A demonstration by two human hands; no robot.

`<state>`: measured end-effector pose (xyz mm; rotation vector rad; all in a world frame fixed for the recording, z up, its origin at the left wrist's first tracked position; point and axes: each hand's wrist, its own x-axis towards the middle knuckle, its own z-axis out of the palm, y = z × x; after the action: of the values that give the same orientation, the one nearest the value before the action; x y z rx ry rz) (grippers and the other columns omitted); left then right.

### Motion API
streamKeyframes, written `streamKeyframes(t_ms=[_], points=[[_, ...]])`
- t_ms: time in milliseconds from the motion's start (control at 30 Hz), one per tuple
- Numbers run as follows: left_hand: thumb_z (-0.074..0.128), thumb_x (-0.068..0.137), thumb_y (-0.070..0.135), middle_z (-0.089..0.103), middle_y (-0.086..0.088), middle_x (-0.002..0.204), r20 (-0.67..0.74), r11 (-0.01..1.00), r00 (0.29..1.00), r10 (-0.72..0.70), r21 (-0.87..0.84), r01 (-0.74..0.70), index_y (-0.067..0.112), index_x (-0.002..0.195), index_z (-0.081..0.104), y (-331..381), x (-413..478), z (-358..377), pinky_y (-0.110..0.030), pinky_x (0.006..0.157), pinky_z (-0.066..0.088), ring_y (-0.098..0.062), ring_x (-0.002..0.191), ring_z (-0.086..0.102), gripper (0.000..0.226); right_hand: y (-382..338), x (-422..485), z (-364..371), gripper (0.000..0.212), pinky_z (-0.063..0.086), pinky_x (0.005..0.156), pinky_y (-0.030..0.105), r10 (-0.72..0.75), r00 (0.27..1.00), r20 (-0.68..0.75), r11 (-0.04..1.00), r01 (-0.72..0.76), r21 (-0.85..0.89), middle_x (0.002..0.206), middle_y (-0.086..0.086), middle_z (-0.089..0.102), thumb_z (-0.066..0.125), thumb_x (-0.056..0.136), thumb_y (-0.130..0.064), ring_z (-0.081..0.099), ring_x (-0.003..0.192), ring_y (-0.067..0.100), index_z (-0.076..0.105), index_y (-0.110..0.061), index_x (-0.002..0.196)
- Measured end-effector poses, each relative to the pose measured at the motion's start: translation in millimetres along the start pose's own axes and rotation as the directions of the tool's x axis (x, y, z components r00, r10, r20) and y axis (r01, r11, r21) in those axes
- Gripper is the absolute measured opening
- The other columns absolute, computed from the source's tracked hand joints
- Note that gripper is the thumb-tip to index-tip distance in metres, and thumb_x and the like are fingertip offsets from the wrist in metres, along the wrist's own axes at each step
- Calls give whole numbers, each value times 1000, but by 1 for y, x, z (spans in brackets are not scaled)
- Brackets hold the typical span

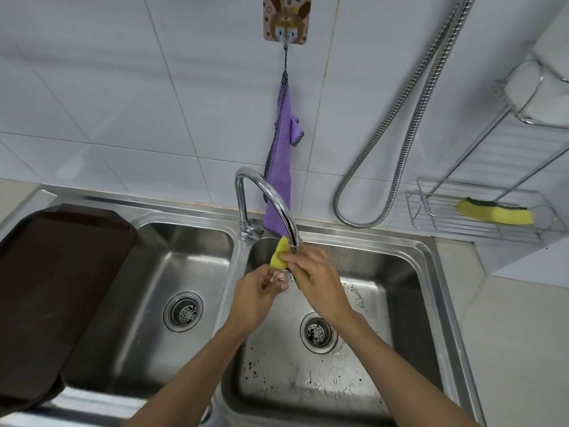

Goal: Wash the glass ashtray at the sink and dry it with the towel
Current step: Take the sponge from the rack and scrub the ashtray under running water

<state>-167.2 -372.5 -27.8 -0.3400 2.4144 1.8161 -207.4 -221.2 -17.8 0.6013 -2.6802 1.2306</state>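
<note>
2 hands (288, 285), 1 ashtray (281, 276), 2 sponges (280, 254)

Stood over a double sink (431, 251), left basin (147, 272) and right basin (385, 303) side by side. Met both hands above the right basin, just under the faucet (271, 192) spout: left hand (255, 300) to the left, right hand (320, 285) to the right, ashtray (281, 277) between them, sponge (280, 254) pressed against it from behind. Rose from the divider between the basins, that faucet. Hung on the wall behind it, a towel (281, 155) from a hook (286, 23). Rested over the sink's left edge, a tray (55, 288). Looped down the wall to the right, a hose (400, 134). Sat further right, a wire rack (462, 220) with a second sponge (495, 212) in it.
</note>
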Motion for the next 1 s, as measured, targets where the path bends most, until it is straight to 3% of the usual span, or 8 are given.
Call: streamKeyframes(t_ms=[133,300,367,533,600,700,833,1000], points=[[73,83,16,74,1,85,-14,995,1000,28,94,-26,20,90,68,0,-3,1,-29,78,53,-17,85,69,8,-1,9,-7,21,50,90,35,97,994,-57,994,-93,58,107,3,72,62,92,-2,62,100,19,74,-9,107],[71,87,18,75,4,86,10,993,999,30,111,-31,19,91,69,2,-2,-6,-25,77,52,-14,85,70,5,-6,14,-6,25,43,74,12,119,988,96,974,-135,182,88,-23,63,64,92,-13,58,86,-1,73,-36,95],[68,90,13,75,1,89,83,998,997,1,-68,4,17,92,70,6,-1,-11,-27,82,53,-16,90,71,5,2,25,-10,28,41,67,9,287,950,127,889,-313,333,81,-24,66,61,93,-12,58,74,-8,71,-38,87],[57,96,12,76,-11,98,160,823,964,-212,-503,265,6,101,68,18,9,-19,-32,88,55,-24,94,70,13,24,22,-5,20,50,87,29,544,824,162,646,-533,546,105,-2,71,56,97,-9,64,103,19,71,-19,105],[53,98,10,75,-11,97,175,687,928,-327,-630,361,5,99,67,20,15,-19,-32,84,56,-21,88,71,15,21,6,-1,20,49,82,25,552,825,121,666,-524,531,109,-6,67,58,96,-9,61,106,15,67,-25,103],[51,99,9,73,-12,94,174,559,883,-436,-717,417,3,96,65,20,21,-16,-25,68,60,-19,80,70,16,13,-21,6,23,45,92,24,476,879,-1,812,-440,383,118,-6,56,67,89,-10,54,111,5,67,-28,102],[53,98,11,71,-10,84,185,599,869,-458,-658,456,5,90,68,15,21,-12,-22,55,60,-18,75,65,18,-6,-34,20,24,41,96,20,324,943,-75,920,-296,256,119,-5,59,70,86,-8,52,114,8,73,-21,106],[54,98,19,76,-5,78,231,640,879,-417,-612,464,6,94,70,14,18,-11,-21,58,58,-11,70,72,21,-2,11,18,15,35,76,19,349,936,-44,927,-339,158,107,6,67,59,94,-11,54,94,10,71,-12,103]])
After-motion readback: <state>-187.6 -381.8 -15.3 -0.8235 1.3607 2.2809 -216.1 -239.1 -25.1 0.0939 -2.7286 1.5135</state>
